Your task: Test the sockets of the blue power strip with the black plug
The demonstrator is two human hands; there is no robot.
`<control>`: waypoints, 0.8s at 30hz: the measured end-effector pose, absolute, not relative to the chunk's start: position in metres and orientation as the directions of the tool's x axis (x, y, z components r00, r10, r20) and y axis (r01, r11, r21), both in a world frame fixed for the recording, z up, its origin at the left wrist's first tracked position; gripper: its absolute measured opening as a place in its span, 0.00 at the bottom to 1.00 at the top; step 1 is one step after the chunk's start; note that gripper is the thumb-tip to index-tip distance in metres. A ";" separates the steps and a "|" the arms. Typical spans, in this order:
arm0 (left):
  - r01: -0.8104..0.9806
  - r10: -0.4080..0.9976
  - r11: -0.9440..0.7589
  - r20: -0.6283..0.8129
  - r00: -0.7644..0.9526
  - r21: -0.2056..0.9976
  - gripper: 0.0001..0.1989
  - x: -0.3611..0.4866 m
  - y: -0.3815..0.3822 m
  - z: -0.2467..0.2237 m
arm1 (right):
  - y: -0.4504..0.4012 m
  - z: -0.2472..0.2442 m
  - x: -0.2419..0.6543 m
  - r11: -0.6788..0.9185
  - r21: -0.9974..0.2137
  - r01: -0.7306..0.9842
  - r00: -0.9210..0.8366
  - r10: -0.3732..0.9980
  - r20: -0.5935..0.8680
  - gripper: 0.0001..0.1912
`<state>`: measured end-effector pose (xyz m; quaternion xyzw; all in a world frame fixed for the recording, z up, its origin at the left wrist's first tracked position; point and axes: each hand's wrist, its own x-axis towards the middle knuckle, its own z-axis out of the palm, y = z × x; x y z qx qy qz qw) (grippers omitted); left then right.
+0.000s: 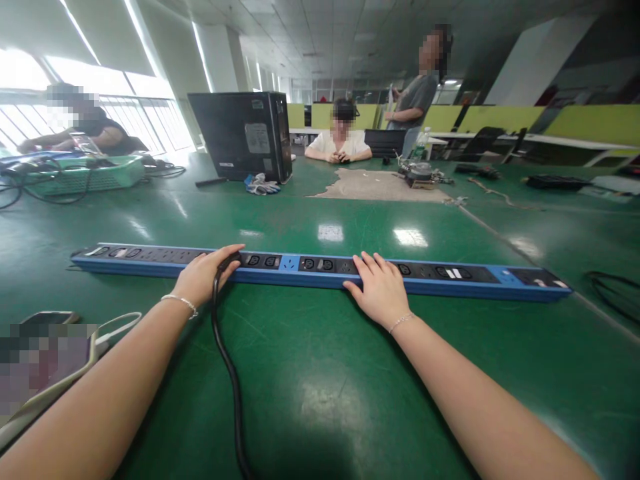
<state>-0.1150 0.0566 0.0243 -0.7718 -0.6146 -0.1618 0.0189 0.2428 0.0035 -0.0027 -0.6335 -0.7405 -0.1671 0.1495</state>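
Observation:
A long blue power strip with black socket panels lies crosswise on the green table. My left hand is closed around the black plug of a cable, at the strip's sockets left of the middle. Whether the plug sits in a socket is hidden by my fingers. From it the black cable runs down toward the table's near edge. My right hand rests palm down on the strip, right of the middle, with its fingers spread over the sockets and holding nothing.
A black computer case stands at the back, a glove beside it. Far left is a green basket with cables; near left, a phone. Metal parts lie back right. Three people are beyond the table's work area.

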 end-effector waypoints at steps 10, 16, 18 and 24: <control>0.911 0.859 -0.368 0.442 0.257 0.185 0.21 -0.118 0.060 0.010 | 0.003 -0.003 0.244 0.148 0.066 0.987 -0.161 0.880 0.447 0.31; 0.901 0.853 -0.374 0.463 0.240 0.221 0.19 -0.120 0.060 0.011 | 0.005 -0.004 0.245 0.156 0.070 0.985 -0.171 0.877 0.448 0.31; 0.892 0.849 -0.336 0.507 0.148 0.303 0.19 -0.121 0.060 0.014 | 0.005 -0.004 0.245 0.159 0.067 0.985 -0.172 0.876 0.451 0.31; 0.817 0.838 -0.344 0.543 0.045 0.463 0.20 -0.100 0.056 0.026 | 0.005 -0.005 0.245 0.154 0.060 0.986 -0.164 0.877 0.451 0.31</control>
